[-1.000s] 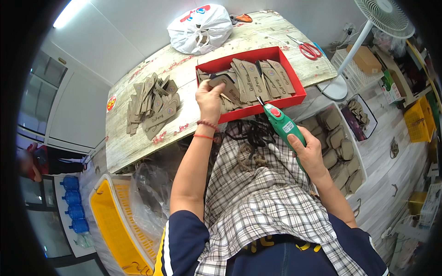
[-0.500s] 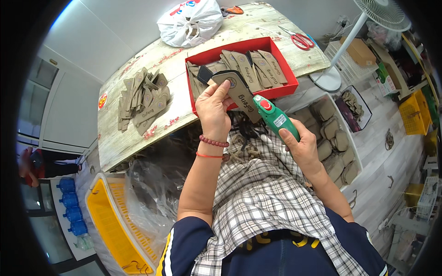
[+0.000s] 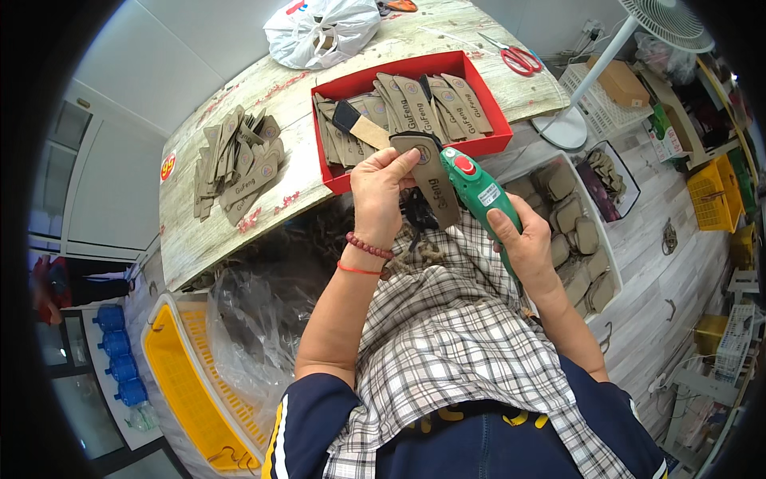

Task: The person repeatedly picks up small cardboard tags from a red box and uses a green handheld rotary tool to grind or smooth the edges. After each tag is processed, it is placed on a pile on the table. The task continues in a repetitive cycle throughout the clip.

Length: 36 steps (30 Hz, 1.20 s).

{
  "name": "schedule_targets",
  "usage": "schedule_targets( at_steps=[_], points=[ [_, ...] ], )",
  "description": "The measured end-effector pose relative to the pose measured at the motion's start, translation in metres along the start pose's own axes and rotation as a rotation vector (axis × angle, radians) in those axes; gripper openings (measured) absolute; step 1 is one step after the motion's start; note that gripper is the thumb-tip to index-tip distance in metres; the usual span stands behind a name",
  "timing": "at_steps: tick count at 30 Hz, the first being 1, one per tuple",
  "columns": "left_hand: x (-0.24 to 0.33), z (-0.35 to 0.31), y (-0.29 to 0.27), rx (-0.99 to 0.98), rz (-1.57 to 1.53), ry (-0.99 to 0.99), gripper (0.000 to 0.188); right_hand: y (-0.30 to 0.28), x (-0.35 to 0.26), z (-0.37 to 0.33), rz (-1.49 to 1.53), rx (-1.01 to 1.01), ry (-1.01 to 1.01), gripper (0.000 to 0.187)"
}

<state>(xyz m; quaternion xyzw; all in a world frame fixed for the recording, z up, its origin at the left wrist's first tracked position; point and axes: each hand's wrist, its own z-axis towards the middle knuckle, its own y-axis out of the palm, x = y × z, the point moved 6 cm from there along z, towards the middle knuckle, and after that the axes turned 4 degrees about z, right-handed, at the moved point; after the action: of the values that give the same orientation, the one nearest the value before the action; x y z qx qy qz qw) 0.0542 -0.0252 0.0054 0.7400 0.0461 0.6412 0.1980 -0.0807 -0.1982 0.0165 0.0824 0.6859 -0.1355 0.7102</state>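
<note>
My left hand (image 3: 377, 191) pinches the upper end of a flat khaki fabric piece (image 3: 439, 191) with dark lettering and a round emblem. My right hand (image 3: 527, 246) is wrapped round a green handheld power tool (image 3: 481, 195) with a red button, perhaps an electric cutter. The tool's head lies against or very close to the right edge of the piece; its working tip is hard to make out. Just beyond my hands, a red open box (image 3: 491, 144) holds several similar khaki pieces and a black and tan strip (image 3: 367, 130).
A loose pile of khaki pieces (image 3: 239, 164) lies on the table (image 3: 287, 172) at left. Farther back are a tied white bag (image 3: 319, 36) and red-handled scissors (image 3: 520, 61). A fan (image 3: 586, 92) and a bin of khaki pads (image 3: 610, 259) stand right, a yellow basket (image 3: 179, 383) left.
The khaki piece has shifted slightly right and down and hangs more upright. My right hand and the tool have moved slightly right and tilted more upright. Both hands keep their holds.
</note>
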Motion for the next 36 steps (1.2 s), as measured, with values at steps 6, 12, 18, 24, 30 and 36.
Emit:
schedule_targets(
  at_steps=[6, 12, 18, 24, 30, 36],
  points=[
    [0.010, 0.000, -0.007, -0.047, 0.147, 0.062, 0.008, -0.001, 0.002, 0.000, 0.013, -0.043, 0.012, 0.045],
    [0.026, -0.001, -0.005, -0.063, 0.163, 0.122, 0.013, 0.002, 0.004, -0.002, 0.018, -0.052, 0.040, 0.046],
    [0.029, 0.005, -0.009, -0.106, 0.369, 0.144, 0.014, 0.003, 0.000, -0.003, 0.006, -0.083, 0.047, 0.046],
    [0.025, 0.007, -0.010, -0.200, 0.502, 0.135, 0.012, 0.003, 0.000, -0.002, -0.002, -0.083, 0.027, 0.046],
    [0.019, 0.006, -0.007, -0.318, 0.578, 0.127, 0.013, 0.004, -0.001, -0.001, 0.042, -0.099, 0.038, 0.045],
    [0.020, 0.013, -0.011, -0.396, 0.709, 0.101, 0.018, 0.003, -0.002, -0.001, 0.066, -0.110, 0.042, 0.044]
  ],
)
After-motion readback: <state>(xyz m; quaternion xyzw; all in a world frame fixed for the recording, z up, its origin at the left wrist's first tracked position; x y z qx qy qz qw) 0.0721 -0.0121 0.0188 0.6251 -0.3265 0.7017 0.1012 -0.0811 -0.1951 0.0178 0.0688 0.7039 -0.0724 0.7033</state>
